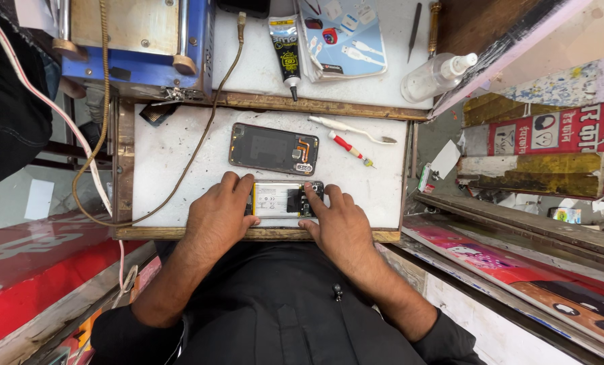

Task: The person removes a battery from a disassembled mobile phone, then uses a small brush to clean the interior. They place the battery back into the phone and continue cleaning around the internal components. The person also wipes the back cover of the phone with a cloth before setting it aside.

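Head view looks straight down on a white bench (pixel 173 155) with a wooden front edge, and the work in hand appears to be the inside of an opened smartphone (pixel 287 199), which lies flat near that front edge, its back off, a pale battery and dark circuit board showing. Just beyond it, apart from it, lies the removed back cover (pixel 273 149), inner side up with an orange flex strip at one end. Judged from how things lie, the step is work on the exposed board end of the phone, with the tools left unused on the bench.

The next move calls for a steady hold on the phone body and a fine, light touch at the board end, since the parts there are small and close together; a tool would have to be fetched from beyond the back cover.

The left hand (pixel 217 213) lies palm down, forearm coming up from the lower left, fingers curled over the phone's left end and bracing it. The right hand (pixel 341 226) comes in from the lower right, palm down, fingers close together, with the fingertips pressing on the dark board end; neither hand pinches a tool.

Farther off lie a white tweezers-like tool (pixel 349 128), a small red-handled screwdriver (pixel 349 149), a black glue tube (pixel 287 51) and a clear spray bottle (pixel 437 76).
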